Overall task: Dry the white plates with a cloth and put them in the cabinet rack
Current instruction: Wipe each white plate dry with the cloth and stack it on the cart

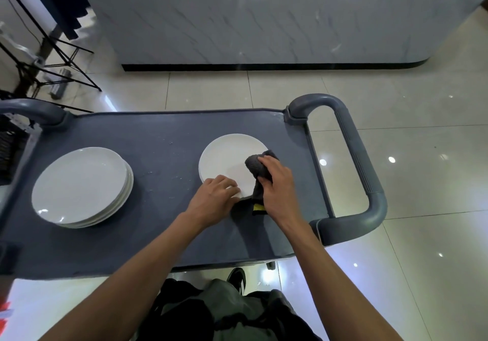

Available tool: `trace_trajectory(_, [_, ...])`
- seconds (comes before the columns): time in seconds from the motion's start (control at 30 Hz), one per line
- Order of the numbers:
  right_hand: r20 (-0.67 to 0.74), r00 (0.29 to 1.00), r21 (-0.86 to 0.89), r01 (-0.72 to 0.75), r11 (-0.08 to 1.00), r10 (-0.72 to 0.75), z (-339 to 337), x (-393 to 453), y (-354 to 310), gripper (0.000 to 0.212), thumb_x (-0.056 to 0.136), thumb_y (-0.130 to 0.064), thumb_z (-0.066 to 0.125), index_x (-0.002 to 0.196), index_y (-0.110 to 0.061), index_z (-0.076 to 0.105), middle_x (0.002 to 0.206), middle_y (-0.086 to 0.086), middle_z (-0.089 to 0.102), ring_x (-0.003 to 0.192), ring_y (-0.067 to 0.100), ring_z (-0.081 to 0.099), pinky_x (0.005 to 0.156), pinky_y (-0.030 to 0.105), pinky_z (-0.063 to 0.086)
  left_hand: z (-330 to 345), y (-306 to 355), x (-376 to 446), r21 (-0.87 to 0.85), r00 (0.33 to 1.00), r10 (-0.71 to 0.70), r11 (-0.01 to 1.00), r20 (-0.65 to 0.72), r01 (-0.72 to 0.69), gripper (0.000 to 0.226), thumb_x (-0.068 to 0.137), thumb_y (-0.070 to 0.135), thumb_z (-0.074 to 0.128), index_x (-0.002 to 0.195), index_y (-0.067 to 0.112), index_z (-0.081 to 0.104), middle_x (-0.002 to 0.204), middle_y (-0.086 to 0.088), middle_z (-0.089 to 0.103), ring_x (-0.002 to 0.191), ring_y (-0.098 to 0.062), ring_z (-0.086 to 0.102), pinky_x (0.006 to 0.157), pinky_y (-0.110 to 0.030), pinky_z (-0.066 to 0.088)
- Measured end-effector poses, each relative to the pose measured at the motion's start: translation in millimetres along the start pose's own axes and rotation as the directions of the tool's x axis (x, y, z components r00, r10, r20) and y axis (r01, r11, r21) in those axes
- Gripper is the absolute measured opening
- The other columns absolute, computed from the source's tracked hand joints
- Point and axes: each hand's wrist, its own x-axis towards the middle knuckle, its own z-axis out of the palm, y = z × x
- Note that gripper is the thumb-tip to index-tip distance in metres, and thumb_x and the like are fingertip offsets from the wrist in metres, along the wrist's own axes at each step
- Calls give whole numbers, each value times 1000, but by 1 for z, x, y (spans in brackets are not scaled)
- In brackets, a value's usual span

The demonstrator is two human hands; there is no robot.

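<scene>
A white plate [227,158] lies on the right half of the grey cart top [163,140]. My right hand [277,182] grips a dark grey cloth [257,168] and holds it against the plate's right side; the cloth's tail with a yellow tag hangs over the near rim. My left hand [214,195] holds the plate's near edge, fingers curled over the rim. A stack of white plates [81,187] stands on the cart's left half, apart from both hands.
The cart has a grey handle [361,164] on the right and another handle [34,111] at the far left. A marble-faced counter [264,16] stands across the tiled floor. Black tripod legs [52,58] stand at the upper left. The cabinet rack is out of view.
</scene>
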Motion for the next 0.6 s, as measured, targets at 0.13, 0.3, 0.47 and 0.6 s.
trace_trajectory(0.13, [43,998,-9,42,999,-41,14,8,-15,46,91,1,61,135,-12,59,143,3,55,128,26,46,112,38,35,-13,-15,-12,-27,994,-89,996,-59,87,14,87,19,74,99,11,77,104,-4,74,96,-30,66,74,-42,50])
trace_trajectory(0.3, [113,989,-1,92,996,-92,43,20,-43,45,90,2,61,134,-12,60,142,2,56,129,27,44,111,34,32,-38,-44,-32,-53,966,-243,969,-90,239,18,91,18,68,106,12,77,110,-3,73,101,-30,64,83,-44,51])
trace_trajectory(0.47, [164,971,-13,181,983,-176,80,34,-85,45,90,0,62,133,-14,60,139,1,58,126,26,48,110,33,34,-74,-84,-67,-104,898,-401,916,-180,388,18,92,17,68,107,12,76,105,-6,73,98,-31,64,84,-43,53])
trace_trajectory(0.6, [251,936,5,251,968,-245,121,41,-130,45,91,-3,63,134,-16,59,141,2,57,127,25,48,112,37,36,-98,-129,-110,-184,766,-590,807,-254,561,19,92,17,68,109,13,76,112,-5,73,104,-28,63,88,-41,53])
